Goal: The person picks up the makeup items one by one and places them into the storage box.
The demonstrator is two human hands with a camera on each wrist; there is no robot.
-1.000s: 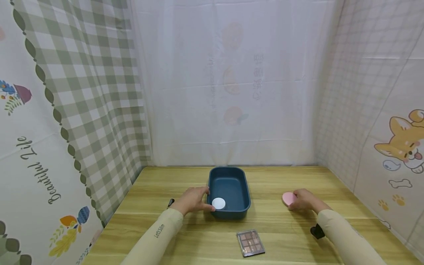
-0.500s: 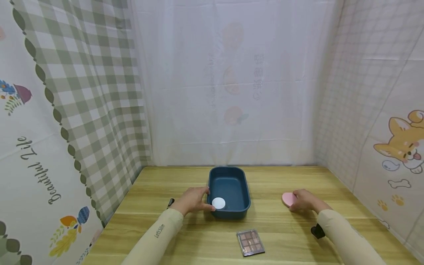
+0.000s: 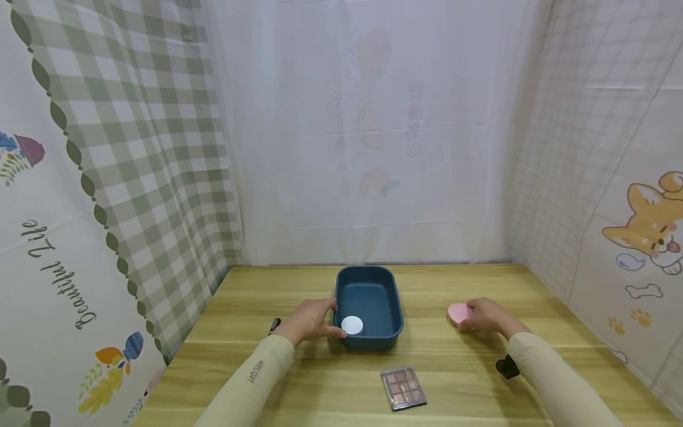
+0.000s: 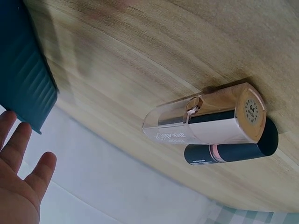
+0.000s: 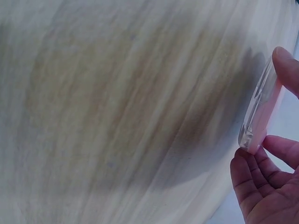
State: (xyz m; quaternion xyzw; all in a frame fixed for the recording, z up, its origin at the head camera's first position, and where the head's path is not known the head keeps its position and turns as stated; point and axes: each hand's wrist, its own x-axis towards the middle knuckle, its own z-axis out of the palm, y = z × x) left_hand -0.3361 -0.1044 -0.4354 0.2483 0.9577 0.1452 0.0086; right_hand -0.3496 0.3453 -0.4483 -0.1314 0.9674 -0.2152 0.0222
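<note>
My right hand (image 3: 488,315) pinches a round pink compact (image 3: 460,314) by its edge. In the right wrist view the compact (image 5: 264,105) stands on edge between thumb and fingers, its clear side facing the table. My left hand (image 3: 312,320) touches the near left corner of a dark blue bin (image 3: 395,296), fingers spread along its side. A white disc (image 3: 352,325) lies in that corner of the bin. In the left wrist view, fingertips of the left hand (image 4: 23,168) meet the bin's edge (image 4: 39,88).
An eyeshadow palette (image 3: 404,388) lies on the table in front of the bin. The left wrist view shows a boxy, gold-ended cosmetic tube (image 4: 205,116) beside a dark lipstick tube (image 4: 233,151). Curtains (image 3: 368,148) stand around the table's back and sides.
My right hand has shifted slightly left with the pink compact, which now appears tilted more. The left hand stays at the bin's corner.
</note>
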